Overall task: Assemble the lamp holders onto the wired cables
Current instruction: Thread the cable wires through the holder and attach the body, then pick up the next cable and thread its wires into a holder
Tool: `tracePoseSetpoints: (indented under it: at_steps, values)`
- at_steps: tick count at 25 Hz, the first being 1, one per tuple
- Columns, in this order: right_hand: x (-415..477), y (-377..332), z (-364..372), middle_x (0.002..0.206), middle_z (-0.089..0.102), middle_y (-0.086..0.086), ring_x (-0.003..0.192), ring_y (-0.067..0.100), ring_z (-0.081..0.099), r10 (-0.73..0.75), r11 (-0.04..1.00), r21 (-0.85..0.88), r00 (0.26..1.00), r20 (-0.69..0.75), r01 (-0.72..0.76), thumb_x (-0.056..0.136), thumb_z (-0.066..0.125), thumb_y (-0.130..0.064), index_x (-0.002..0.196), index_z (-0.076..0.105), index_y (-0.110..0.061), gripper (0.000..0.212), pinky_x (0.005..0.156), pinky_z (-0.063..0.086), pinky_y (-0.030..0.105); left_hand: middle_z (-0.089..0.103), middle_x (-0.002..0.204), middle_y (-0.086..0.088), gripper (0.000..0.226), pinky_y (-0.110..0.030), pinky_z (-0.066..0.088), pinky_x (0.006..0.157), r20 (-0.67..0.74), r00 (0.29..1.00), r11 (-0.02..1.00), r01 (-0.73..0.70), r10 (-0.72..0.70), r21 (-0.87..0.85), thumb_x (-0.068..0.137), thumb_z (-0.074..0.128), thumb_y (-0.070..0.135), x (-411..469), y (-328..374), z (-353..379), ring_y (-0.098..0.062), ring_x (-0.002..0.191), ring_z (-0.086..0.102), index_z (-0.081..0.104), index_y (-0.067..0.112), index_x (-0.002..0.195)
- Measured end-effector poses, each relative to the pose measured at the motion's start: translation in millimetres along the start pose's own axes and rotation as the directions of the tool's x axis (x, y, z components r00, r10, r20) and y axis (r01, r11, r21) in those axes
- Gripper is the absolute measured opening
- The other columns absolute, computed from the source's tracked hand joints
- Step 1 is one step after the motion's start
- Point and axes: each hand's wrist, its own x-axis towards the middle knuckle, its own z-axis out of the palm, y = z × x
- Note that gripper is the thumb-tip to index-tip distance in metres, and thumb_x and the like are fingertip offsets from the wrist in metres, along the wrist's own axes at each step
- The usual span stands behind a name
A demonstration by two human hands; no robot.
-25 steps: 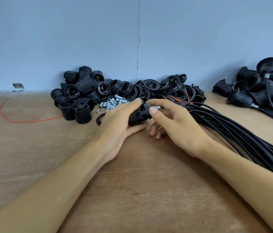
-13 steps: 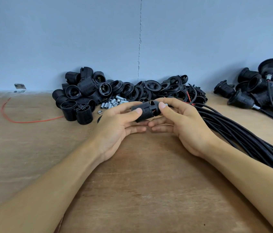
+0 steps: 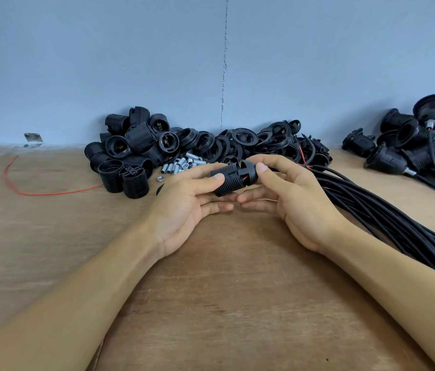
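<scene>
Head camera: before the heap of loose lamp holders [image 3: 130, 156], the left hand [image 3: 184, 207] is gripping a threaded socket body [image 3: 227, 182] above the table [image 3: 211, 290] while the right hand [image 3: 299, 204] is pinching its cap [image 3: 250, 171], both turned palm-up since a second ago. Red wire [image 3: 243, 178] is showing at the seam; the halves likely need closing.

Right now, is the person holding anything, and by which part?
Yes, one black lamp holder, between both hands. The left hand grips its ribbed barrel; the right hand pinches the smooth cap end.
</scene>
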Motion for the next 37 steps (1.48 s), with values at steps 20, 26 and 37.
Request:
tracePoseSetpoints:
  at_steps: [20,26,37]
  values:
    - [0,3,-6,0.093,0.076,0.012,0.083,0.027,0.075,-0.019,0.997,-0.075,1.000,0.022,0.020,0.085,0.070,-0.020,0.106,0.064,-0.007,0.025,0.082,0.061,0.038,0.076,0.100,-0.018,0.027,-0.031,0.061,0.077,-0.057,0.980,0.950,-0.168,0.189,0.263,0.095,0.065,0.003,-1,-14,3,-0.026,0.079,0.074,0.068,0.007,0.122]
    - [1,5,-7,0.092,0.076,0.011,0.085,0.029,0.076,-0.034,0.993,-0.110,0.999,0.018,0.036,0.091,0.069,-0.015,0.108,0.063,-0.007,0.020,0.083,0.061,0.039,0.078,0.097,-0.012,0.029,-0.030,0.062,0.075,-0.052,0.975,0.930,-0.189,0.216,0.315,0.092,0.071,0.008,-2,-15,2,-0.027,0.081,0.076,0.070,0.013,0.121]
    - [1,3,-4,0.102,0.074,0.005,0.088,0.019,0.071,-0.012,0.985,-0.170,0.995,0.098,0.029,0.095,0.065,-0.015,0.123,0.064,-0.015,0.028,0.081,0.059,0.034,0.073,0.112,0.022,0.053,-0.042,0.055,0.097,-0.099,0.955,0.762,-0.157,0.279,0.628,0.069,0.083,0.044,-4,-16,6,-0.006,0.100,0.070,0.065,0.040,0.118]
